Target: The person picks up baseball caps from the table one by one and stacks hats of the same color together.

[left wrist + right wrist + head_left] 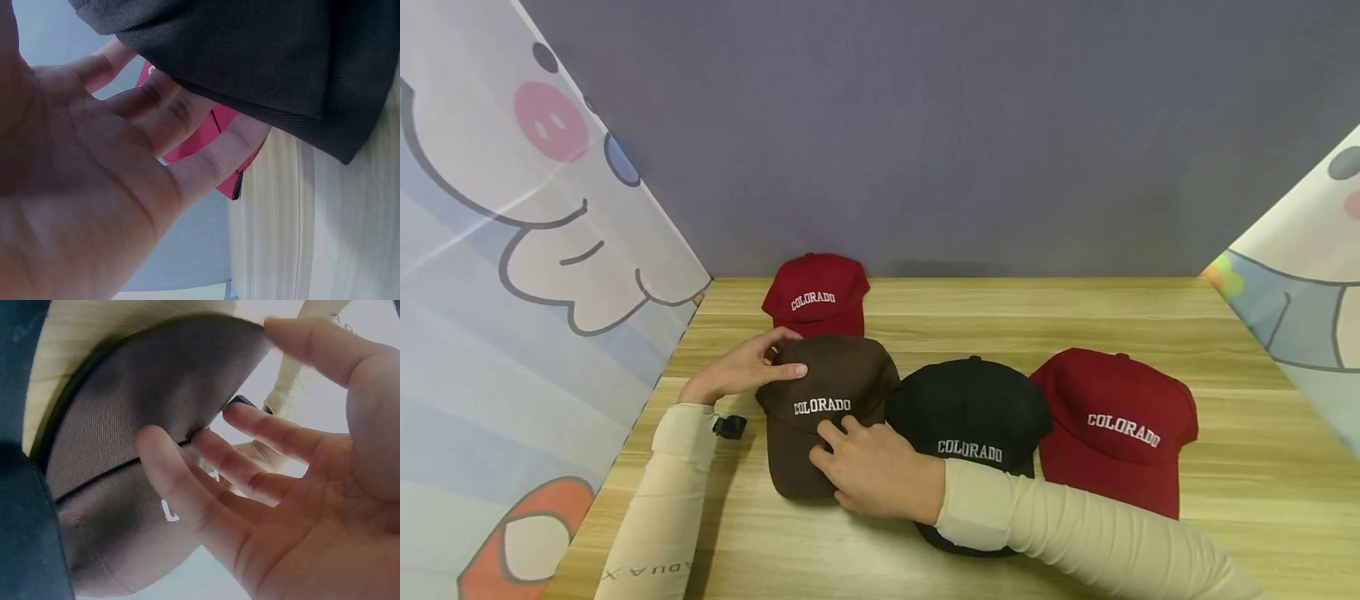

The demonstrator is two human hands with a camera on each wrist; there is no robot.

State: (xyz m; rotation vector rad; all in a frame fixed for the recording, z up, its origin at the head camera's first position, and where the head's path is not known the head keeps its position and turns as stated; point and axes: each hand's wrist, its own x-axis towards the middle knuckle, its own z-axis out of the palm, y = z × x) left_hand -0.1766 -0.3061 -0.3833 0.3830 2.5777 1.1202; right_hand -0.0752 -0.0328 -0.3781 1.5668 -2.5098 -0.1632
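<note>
A brown baseball cap [850, 371] with white COLORADO lettering lies brim toward me, between both hands. My left hand [741, 368] grips the left side of its crown, thumb on top. In the left wrist view its fingers [212, 159] go behind the dark edge of the cap. Over the front of the cap is my right hand [880, 471], its fingertips at the seam between crown and brim. In the right wrist view these fingers [169, 462] are extended and spread across the brown cap [119, 425], with the thumb at the brim's edge.
A black cap [970, 396] sits right of the brown one, partly under my right forearm. Beside it lies a red cap [1120, 392]. Another red cap [816, 279] stands behind the brown cap near the grey back wall [925, 142]. Printed panels [482, 275] flank the wooden table [1247, 450].
</note>
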